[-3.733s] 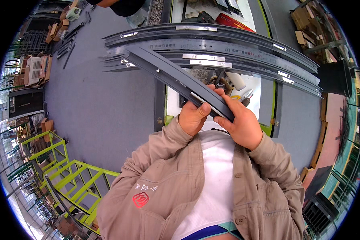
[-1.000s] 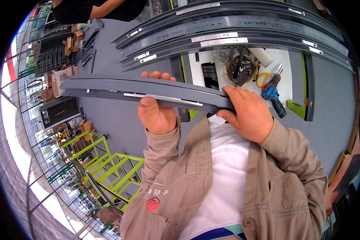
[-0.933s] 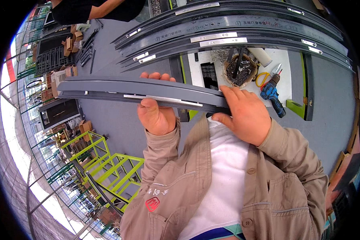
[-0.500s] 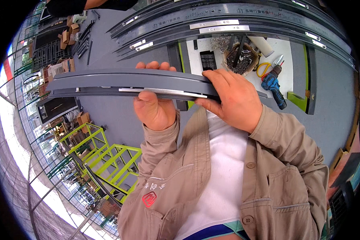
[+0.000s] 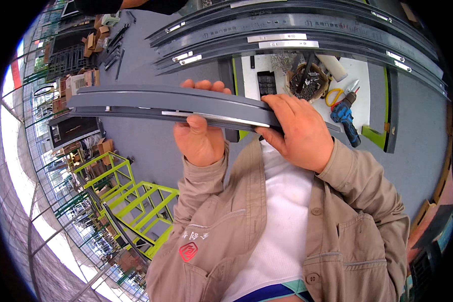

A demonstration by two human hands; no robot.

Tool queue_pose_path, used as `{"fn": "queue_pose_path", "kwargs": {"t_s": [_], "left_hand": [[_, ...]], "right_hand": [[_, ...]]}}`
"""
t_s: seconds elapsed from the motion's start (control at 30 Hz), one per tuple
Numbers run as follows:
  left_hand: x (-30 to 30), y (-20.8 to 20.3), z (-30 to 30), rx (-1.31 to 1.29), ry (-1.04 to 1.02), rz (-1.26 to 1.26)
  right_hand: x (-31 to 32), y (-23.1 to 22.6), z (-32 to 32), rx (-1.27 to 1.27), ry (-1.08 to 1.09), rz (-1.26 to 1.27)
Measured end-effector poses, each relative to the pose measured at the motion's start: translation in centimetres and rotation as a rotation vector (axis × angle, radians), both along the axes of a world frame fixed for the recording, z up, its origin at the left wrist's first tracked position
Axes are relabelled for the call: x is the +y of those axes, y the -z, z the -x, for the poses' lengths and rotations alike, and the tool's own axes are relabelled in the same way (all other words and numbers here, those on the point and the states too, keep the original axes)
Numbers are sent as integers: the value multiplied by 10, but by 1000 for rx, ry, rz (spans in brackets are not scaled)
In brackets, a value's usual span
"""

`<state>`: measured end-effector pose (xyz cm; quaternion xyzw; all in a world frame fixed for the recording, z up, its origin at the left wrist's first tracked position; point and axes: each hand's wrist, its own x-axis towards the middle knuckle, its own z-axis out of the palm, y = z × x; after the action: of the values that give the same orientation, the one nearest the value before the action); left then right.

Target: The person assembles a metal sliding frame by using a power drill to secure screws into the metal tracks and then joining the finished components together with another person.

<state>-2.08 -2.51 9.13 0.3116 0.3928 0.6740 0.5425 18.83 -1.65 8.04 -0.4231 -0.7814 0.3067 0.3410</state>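
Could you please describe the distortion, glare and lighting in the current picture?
Head view: the fisheye lens bows the long profiles and leaves black corners; head view: the silver strip on the gray profile gleams, and the far left washes out to white; head view: left hand and right hand look fairly sharp.

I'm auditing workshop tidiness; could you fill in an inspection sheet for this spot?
Surface: white worktop, partly hidden under long dark profiles lying across it.
Work pieces: dark grey profile held up in both hands, with a silver strip along its near side.
Clutter: open container of small metal pieces, white cylinder, yellow-handled tool; blue-and-black drill near the worktop's right side.
Hands: left hand grips around the profile's middle; right hand grips its right end.
Cables: nothing seen near the hands; background too small to tell.
Surroundings: green metal frames, cardboard boxes, another person partly visible at top.
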Motion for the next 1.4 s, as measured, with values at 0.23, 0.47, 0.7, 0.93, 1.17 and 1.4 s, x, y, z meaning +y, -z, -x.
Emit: {"fn": "queue_pose_path", "kwargs": {"t_s": [0.23, 0.47, 0.7, 0.93, 1.17, 1.4], "left_hand": [[-1, 5, -16, -93, 34, -33], [-12, 19, -38, -59, 111, 9], [-1, -25, -5, -42, -6, -156], [12, -53, 18, 196, -183, -213], [8, -57, 13, 279, -182, -271], [10, -59, 9, 313, -155, -305]], "right_hand": [[8, -14, -2, -80, -6, 84], [24, 2, 14, 53, -10, -52], [12, 7, 2, -7, -65, -25], [3, 11, 3, 31, -64, 27], [4, 18, 4, 113, -67, -36], [4, 24, 2, 139, -60, -89]]}}
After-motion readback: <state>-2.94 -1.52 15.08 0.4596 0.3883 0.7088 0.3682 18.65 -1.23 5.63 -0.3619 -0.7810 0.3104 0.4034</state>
